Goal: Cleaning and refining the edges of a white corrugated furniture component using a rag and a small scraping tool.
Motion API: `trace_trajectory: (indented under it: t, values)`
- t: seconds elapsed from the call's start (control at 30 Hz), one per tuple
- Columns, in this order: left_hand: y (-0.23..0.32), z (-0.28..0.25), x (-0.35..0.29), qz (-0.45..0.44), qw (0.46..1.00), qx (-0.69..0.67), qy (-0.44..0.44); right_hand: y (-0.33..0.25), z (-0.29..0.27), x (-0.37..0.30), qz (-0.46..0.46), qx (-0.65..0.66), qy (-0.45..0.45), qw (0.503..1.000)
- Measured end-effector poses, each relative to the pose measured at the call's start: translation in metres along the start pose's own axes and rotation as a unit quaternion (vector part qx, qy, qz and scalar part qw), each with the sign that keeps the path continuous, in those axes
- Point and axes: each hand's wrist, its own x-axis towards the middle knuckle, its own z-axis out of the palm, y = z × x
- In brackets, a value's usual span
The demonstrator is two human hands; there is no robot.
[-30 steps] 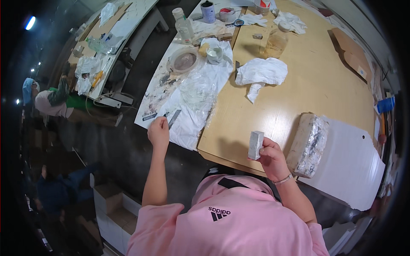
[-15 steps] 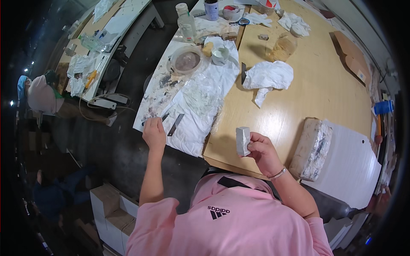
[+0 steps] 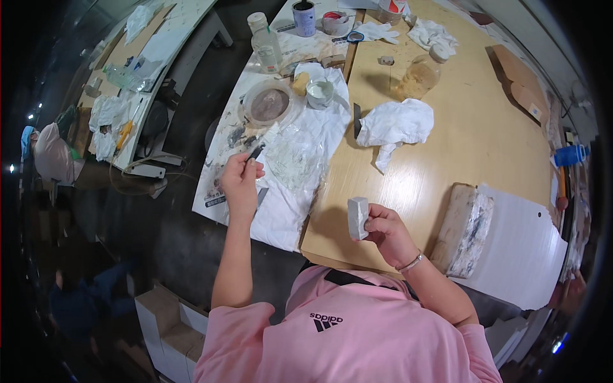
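My left hand (image 3: 239,180) is closed round a slim black-handled tool (image 3: 256,152) over the messy white board on the left. The tool's pale tip points up toward the round tub (image 3: 268,102) of grey-brown stuff; whether it is a blade or bristles I cannot tell. Below it, a flat dark strip (image 3: 262,196) lies partly behind my hand on a white cloth (image 3: 281,223). At the wooden table's near edge, my right hand (image 3: 387,233) pinches a small grey-white rectangular block (image 3: 358,218) upright, between thumb and fingers. Clear plastic film (image 3: 290,159) covers part of the cloth.
Beyond the film stand a cup of pale stuff (image 3: 320,93), a yellow sponge-like lump (image 3: 301,83) and a clear bottle (image 3: 265,48). A crumpled white cloth (image 3: 399,124) and a jar (image 3: 418,76) rest on the wooden table (image 3: 491,134). To the right lies a wrapped block (image 3: 464,230).
My left hand has moved up and away from the board's near edge, and the black-handled tool now shows in it. The right hand keeps the block, shifted only slightly.
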Motion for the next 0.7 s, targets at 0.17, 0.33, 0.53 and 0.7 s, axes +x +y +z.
trace_trajectory:
  t: [0.17, 0.33, 0.53, 0.7]
  values:
    - [-0.010, 0.023, 0.033, 0.063, 0.997, 0.029, -0.016, -0.001, -0.003, 0.002, 0.009, 0.013, -0.006, 1.000]
    - [0.025, 0.052, 0.070, 0.216, 0.958, 0.190, 0.009, -0.008, 0.000, 0.002, 0.006, 0.013, 0.007, 1.000]
    - [0.016, 0.090, 0.114, 0.246, 0.952, 0.183, 0.018, -0.012, -0.004, 0.005, 0.015, 0.031, 0.007, 0.999]
    - [0.015, 0.121, 0.138, 0.248, 0.918, 0.310, -0.010, -0.023, -0.003, 0.012, 0.016, 0.035, 0.009, 0.999]
